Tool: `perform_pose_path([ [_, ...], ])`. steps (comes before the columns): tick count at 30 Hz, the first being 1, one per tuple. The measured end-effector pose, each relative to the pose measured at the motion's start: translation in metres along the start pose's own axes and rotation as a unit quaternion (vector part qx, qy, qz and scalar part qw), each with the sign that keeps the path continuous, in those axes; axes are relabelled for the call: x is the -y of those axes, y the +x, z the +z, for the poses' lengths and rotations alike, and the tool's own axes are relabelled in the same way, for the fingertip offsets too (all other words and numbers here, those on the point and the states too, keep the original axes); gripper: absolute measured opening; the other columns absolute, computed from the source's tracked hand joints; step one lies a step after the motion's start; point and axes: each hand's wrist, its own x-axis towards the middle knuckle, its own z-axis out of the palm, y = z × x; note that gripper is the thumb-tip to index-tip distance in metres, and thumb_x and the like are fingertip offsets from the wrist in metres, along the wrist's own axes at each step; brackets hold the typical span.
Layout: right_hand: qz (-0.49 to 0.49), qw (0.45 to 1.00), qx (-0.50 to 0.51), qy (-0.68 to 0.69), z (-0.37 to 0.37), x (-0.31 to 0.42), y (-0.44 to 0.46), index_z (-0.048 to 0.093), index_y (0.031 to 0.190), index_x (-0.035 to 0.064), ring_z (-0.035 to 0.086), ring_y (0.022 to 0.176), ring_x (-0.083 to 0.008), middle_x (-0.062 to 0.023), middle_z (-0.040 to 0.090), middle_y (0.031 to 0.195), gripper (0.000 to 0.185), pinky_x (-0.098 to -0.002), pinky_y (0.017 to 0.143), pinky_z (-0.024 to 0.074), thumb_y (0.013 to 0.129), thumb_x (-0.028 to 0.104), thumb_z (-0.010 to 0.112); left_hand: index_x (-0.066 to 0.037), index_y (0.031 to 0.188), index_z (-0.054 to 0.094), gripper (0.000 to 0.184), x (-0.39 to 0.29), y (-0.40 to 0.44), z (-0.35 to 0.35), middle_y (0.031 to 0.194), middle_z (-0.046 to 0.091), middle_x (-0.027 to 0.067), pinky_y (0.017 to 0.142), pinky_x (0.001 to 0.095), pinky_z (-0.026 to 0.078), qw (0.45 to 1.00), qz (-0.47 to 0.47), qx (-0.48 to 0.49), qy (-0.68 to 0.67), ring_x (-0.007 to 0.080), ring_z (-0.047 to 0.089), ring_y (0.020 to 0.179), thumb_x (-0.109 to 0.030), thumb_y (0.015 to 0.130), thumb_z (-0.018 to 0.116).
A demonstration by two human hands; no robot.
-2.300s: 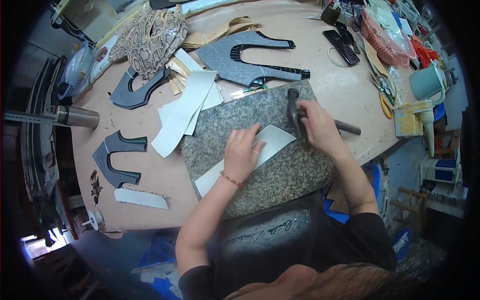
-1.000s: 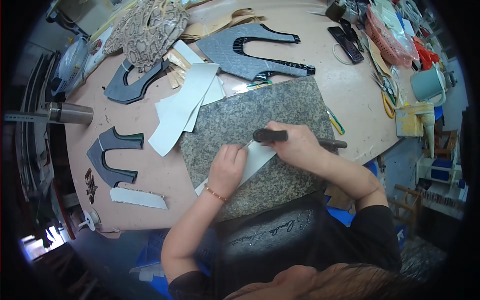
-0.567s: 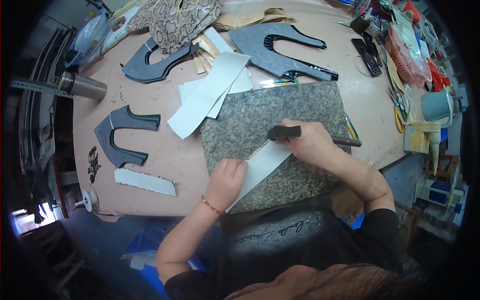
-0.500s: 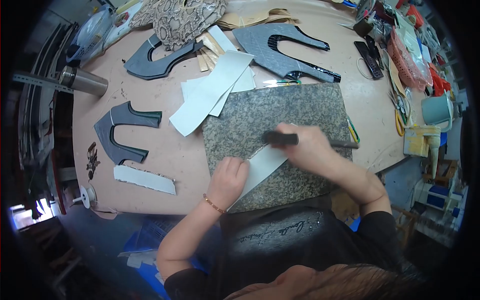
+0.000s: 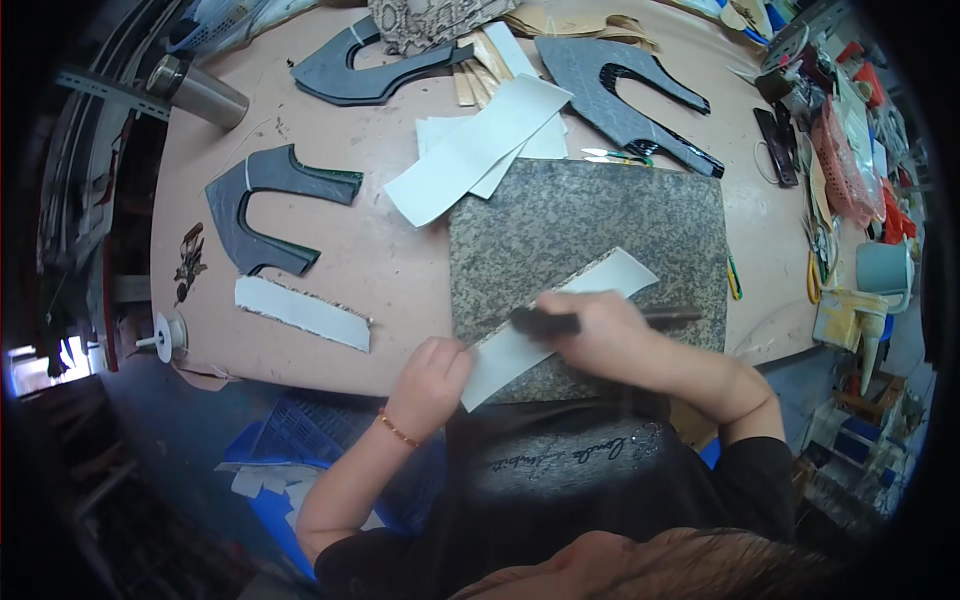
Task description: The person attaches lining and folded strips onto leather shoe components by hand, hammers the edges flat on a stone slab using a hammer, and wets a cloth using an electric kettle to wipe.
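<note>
A white strip [image 5: 508, 362] with a rough patterned edge lies slantwise on the speckled stone slab [image 5: 590, 215]. My left hand [image 5: 430, 382], fingers closed, grips the strip's lower left end; its fingertips are partly hidden. A dark hammer [image 5: 548, 323] is in my right hand [image 5: 603, 328], the fingers wrapped round its handle. The hammer's head, smeared by motion, is over the strip's upper edge near my left hand; I cannot tell whether it touches. The handle sticks out to the right.
Another edged white strip [image 5: 303, 312] lies at the left, below a grey U-shaped piece [image 5: 265, 180]. White strips [image 5: 480, 150] overlap behind the slab. A steel flask [image 5: 200, 92] stands back left. A pink basket [image 5: 845, 165] and scissors [image 5: 815, 270] are at the right.
The camera view has shifted. The hammer in my right hand has moved down along the strip towards my left hand, baring the strip's upper right end. My left hand still grips the lower end.
</note>
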Motion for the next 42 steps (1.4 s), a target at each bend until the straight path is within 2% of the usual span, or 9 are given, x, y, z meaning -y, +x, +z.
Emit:
perform_pose_path([
  [3, 0.044, 0.994, 0.04, -0.09, -0.023, -0.005, 0.013, 0.057, 0.095, 0.0091, 0.069, 0.072, -0.0332, -0.0129, 0.067, 0.077, 0.012, -0.0441, 0.059, 0.0546, 0.088, 0.015, 0.064, 0.001, 0.098, 0.064, 0.023, 0.001, -0.016, -0.005, 0.094, 0.059, 0.0123, 0.077, 0.0375, 0.051, 1.0, -0.009, -0.014, 0.001, 0.0286, 0.059, 0.086, -0.002, 0.076, 0.063],
  [6, -0.003, 0.999, -0.01, 0.05, -0.004, 0.025, 0.012, 0.054, 0.097, 0.0076, 0.069, 0.072, -0.0337, -0.0135, 0.068, 0.08, 0.014, -0.0462, 0.061, 0.0542, 0.086, 0.012, 0.062, 0.0, 0.099, 0.063, 0.023, 0.001, -0.009, -0.001, 0.094, 0.059, 0.0122, 0.077, 0.0371, 0.051, 1.0, -0.001, -0.02, 0.012, 0.028, 0.059, 0.087, -0.004, 0.076, 0.062],
  [11, 0.033, 0.998, 0.058, 0.003, -0.004, 0.011, 0.014, 0.059, 0.096, 0.0107, 0.068, 0.068, -0.0356, -0.0135, 0.067, 0.074, 0.01, -0.0466, 0.058, 0.0539, 0.09, 0.018, 0.062, 0.0, 0.099, 0.062, 0.022, -0.002, -0.004, 0.007, 0.095, 0.059, 0.0117, 0.077, 0.0368, 0.051, 0.999, 0.003, -0.048, 0.014, 0.0276, 0.059, 0.088, -0.004, 0.077, 0.062],
  [13, 0.05, 0.998, -0.028, -0.017, -0.028, 0.003, 0.011, 0.059, 0.093, 0.0089, 0.068, 0.066, -0.0339, -0.0119, 0.067, 0.072, 0.014, -0.0426, 0.055, 0.0539, 0.087, 0.016, 0.068, 0.0, 0.099, 0.064, 0.022, -0.009, 0.028, 0.025, 0.095, 0.06, 0.0121, 0.076, 0.0375, 0.05, 0.996, -0.002, -0.085, -0.014, 0.0283, 0.059, 0.087, -0.002, 0.077, 0.062],
  [26, 0.019, 0.998, -0.057, -0.032, -0.013, 0.0, 0.008, 0.053, 0.091, 0.0042, 0.068, 0.066, -0.0342, -0.0134, 0.067, 0.076, 0.016, -0.0433, 0.056, 0.0537, 0.085, 0.013, 0.066, 0.001, 0.095, 0.062, 0.018, -0.013, 0.035, 0.034, 0.09, 0.058, 0.0133, 0.074, 0.0397, 0.049, 0.995, -0.041, -0.084, -0.044, 0.0306, 0.057, 0.085, 0.001, 0.079, 0.071],
  [31, 0.01, 0.998, 0.035, -0.058, -0.008, 0.002, 0.015, 0.052, 0.093, 0.004, 0.069, 0.067, -0.0326, -0.0133, 0.067, 0.076, 0.019, -0.0425, 0.056, 0.0545, 0.084, 0.012, 0.066, -0.001, 0.09, 0.058, 0.03, -0.02, 0.031, 0.04, 0.092, 0.057, 0.0129, 0.074, 0.0405, 0.048, 0.983, -0.09, -0.144, -0.064, 0.0314, 0.055, 0.084, -0.008, 0.074, 0.082],
  [35, -0.016, 0.999, -0.029, 0.003, -0.018, 0.013, 0.015, 0.051, 0.094, 0.0034, 0.07, 0.069, -0.0323, -0.0129, 0.066, 0.078, 0.02, -0.0424, 0.055, 0.0545, 0.083, 0.012, 0.066, -0.002, 0.092, 0.054, 0.04, -0.019, 0.027, 0.045, 0.094, 0.056, 0.0148, 0.075, 0.041, 0.048, 0.969, -0.134, -0.192, -0.076, 0.0329, 0.055, 0.086, -0.012, 0.071, 0.086],
  [39, 0.006, 0.998, 0.052, -0.024, -0.001, 0.007, 0.015, 0.054, 0.096, 0.0042, 0.07, 0.073, -0.0335, -0.0136, 0.068, 0.081, 0.022, -0.0429, 0.06, 0.0551, 0.086, 0.018, 0.068, 0.0, 0.106, 0.053, 0.055, -0.025, 0.031, 0.039, 0.103, 0.055, 0.017, 0.079, 0.0403, 0.049, 0.967, -0.174, -0.152, -0.109, 0.0344, 0.056, 0.09, -0.011, 0.066, 0.089],
  [42, 0.032, 0.999, 0.0, 0.031, -0.018, -0.008, 0.001, 0.058, 0.098, 0.0064, 0.069, 0.075, -0.0364, -0.0146, 0.069, 0.084, 0.02, -0.0442, 0.064, 0.055, 0.089, 0.021, 0.068, 0.002, 0.124, 0.052, 0.07, -0.039, 0.05, 0.021, 0.105, 0.056, 0.018, 0.085, 0.0427, 0.049, 0.979, -0.148, -0.093, -0.103, 0.0366, 0.057, 0.097, -0.008, 0.065, 0.088],
])
